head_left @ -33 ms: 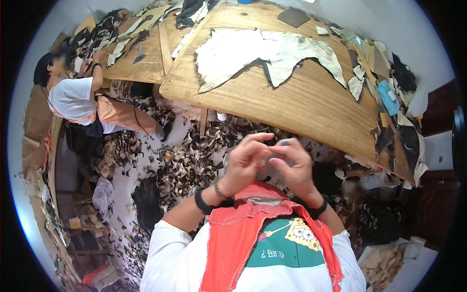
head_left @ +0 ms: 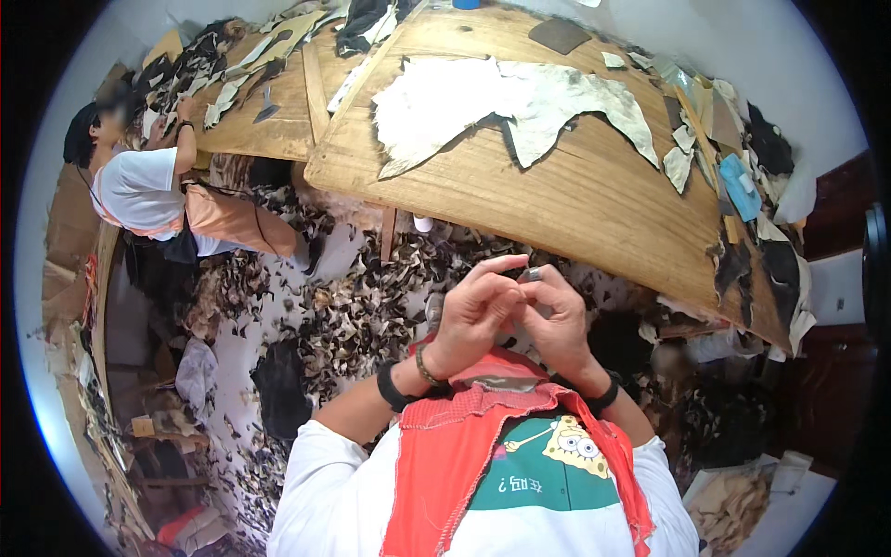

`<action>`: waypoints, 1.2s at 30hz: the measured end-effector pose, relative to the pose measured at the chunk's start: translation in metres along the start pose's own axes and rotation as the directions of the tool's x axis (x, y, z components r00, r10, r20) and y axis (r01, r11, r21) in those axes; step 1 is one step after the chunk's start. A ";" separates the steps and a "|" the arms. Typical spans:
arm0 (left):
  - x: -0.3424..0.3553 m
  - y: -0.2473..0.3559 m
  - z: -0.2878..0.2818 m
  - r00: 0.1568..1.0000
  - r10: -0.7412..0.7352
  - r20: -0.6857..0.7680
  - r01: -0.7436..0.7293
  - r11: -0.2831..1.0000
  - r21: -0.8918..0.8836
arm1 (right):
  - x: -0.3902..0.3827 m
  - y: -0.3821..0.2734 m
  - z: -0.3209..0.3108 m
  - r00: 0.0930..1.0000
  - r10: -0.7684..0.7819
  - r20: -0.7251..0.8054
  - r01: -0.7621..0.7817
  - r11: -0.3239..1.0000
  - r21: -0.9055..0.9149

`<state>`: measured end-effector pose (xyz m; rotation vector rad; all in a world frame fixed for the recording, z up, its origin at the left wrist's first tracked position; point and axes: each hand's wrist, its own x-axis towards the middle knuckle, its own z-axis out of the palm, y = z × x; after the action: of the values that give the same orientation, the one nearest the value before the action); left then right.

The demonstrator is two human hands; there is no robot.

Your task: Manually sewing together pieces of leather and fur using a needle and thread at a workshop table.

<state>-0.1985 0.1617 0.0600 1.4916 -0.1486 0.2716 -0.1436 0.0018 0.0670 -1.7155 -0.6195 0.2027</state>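
My left hand (head_left: 473, 320) and my right hand (head_left: 554, 320) are raised in front of my chest, just short of the wooden table's near edge. The fingertips of both hands are pinched and meet, or nearly meet. Whatever they hold between them, if anything, is too small to make out. A silvery band (head_left: 534, 274) sits on a finger of my right hand. Beyond my hands, a pale hide (head_left: 464, 107) with ragged edges lies flat on the wooden table (head_left: 575, 200); neither hand touches it.
Dark and pale scraps (head_left: 362, 306) cover the floor below. Hide pieces, a wooden strip and a blue packet (head_left: 740, 186) crowd the table's right end. At the far left another person (head_left: 139, 186) handles scraps at a second table (head_left: 255, 130). A dark flat piece (head_left: 560, 35) lies at the back.
My hands have drawn closer together. The thumbs, held more apart before, now press in against the fingers. The hide on the table has not moved.
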 end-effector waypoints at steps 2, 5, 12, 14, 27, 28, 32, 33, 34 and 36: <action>-0.002 -0.001 0.008 0.998 -0.004 -0.057 0.000 0.998 -0.065 | 0.006 -0.005 0.012 0.995 0.093 0.035 -0.095 0.992 0.077; -0.004 -0.004 0.000 0.994 -0.089 -0.060 0.078 0.983 -0.164 | 0.012 -0.009 0.000 0.999 0.003 0.033 -0.007 0.994 0.113; -0.022 -0.035 -0.134 0.927 -0.364 0.092 0.334 0.911 0.243 | -0.020 0.046 -0.205 0.872 0.229 -0.433 0.302 0.444 0.843; -0.038 -0.044 -0.190 0.923 -0.386 -0.012 0.377 0.894 0.244 | -0.049 0.077 -0.311 0.712 0.231 -0.663 0.407 0.634 0.657; -0.044 -0.031 -0.309 0.813 -0.507 -0.286 0.531 0.443 0.723 | -0.250 0.123 -0.578 0.024 -0.313 -0.949 -0.576 0.772 -0.270; -0.034 -0.030 -0.288 0.850 -0.460 -0.255 0.475 0.464 0.748 | -0.224 0.125 -0.542 0.197 -0.331 -0.923 -0.423 0.820 -0.385; 0.007 -0.023 -0.163 0.936 -0.353 -0.016 0.289 0.737 0.612 | -0.091 0.094 -0.308 0.518 0.131 -0.845 -0.143 0.988 0.065; 0.010 -0.018 -0.132 0.924 -0.382 0.010 0.321 0.790 0.523 | -0.054 0.086 -0.234 0.677 0.212 -0.705 -0.157 0.977 0.143; 0.015 -0.015 -0.104 0.920 -0.385 0.074 0.313 0.836 0.451 | -0.035 0.065 -0.172 0.830 0.228 -0.508 -0.161 0.972 0.173; 0.020 -0.009 -0.062 0.927 -0.352 0.127 0.286 0.885 0.367 | -0.013 0.027 -0.079 0.977 0.215 -0.014 -0.187 0.880 0.436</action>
<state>-0.1807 0.2245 0.0523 1.8612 -0.0021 -0.1239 -0.1101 -0.0753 0.0580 -1.3436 -0.3155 0.4024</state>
